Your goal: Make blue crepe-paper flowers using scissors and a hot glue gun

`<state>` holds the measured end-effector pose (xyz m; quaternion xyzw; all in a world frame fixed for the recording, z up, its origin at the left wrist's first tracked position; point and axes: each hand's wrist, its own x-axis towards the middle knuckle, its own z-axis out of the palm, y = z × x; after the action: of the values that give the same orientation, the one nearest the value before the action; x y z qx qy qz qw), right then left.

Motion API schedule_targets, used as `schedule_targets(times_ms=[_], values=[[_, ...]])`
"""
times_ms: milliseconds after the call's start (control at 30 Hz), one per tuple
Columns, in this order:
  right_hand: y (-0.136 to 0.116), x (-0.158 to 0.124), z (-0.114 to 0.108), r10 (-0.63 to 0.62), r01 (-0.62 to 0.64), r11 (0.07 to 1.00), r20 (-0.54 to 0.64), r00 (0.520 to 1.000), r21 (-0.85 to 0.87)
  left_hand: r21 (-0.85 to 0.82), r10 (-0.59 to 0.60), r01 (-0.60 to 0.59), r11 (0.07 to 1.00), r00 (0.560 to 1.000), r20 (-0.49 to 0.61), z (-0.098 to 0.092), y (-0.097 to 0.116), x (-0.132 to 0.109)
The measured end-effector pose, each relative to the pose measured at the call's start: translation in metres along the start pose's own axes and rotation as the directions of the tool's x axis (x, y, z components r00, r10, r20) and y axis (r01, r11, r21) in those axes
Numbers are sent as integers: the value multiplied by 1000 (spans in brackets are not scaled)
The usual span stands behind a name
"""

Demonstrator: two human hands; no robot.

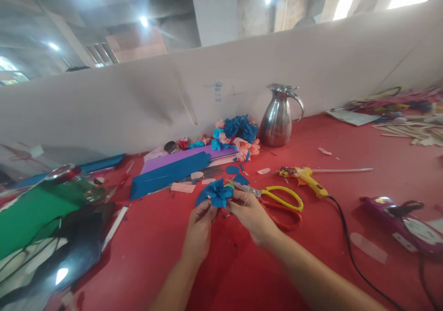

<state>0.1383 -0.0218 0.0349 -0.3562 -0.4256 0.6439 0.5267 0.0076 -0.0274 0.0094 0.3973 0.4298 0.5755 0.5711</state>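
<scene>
A blue paper flower (218, 193) is held up between both hands over the red table. My left hand (201, 223) pinches it from the lower left, fingertips closed at its base. From the right, my right hand (249, 212) grips the flower's edge with thumb and fingers together. Just beyond the right hand lie scissors (282, 198) with one yellow and one red handle, their blades pointing left. Small blue paper pieces (240, 179) are scattered behind the flower. The flower's underside is hidden by the fingers.
A yellow glue gun (308, 178) with a clear stick lies right, its cord running forward to a purple power strip (403, 223). Blue sheets (169, 175), finished paper flowers (238, 133) and a steel jug (278, 117) stand behind. A jar (74, 182) and black bag (83, 246) are left.
</scene>
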Motion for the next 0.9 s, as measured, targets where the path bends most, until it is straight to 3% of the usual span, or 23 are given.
schedule_targets(times_ms=[200, 400, 900], values=[[0, 0, -4, 132, -123, 985, -70, 989, 122, 133, 78, -72, 988, 996, -36, -6, -4, -1], [-2, 2, -6, 171, -140, 959, -109, 979, 247, 235, 122, -112, 966, 992, -27, -1, 1, -3], [-2, 2, -5, 184, -147, 964, -156, 970, 222, 236, 102, -86, 968, 993, -58, -2, 3, -1]])
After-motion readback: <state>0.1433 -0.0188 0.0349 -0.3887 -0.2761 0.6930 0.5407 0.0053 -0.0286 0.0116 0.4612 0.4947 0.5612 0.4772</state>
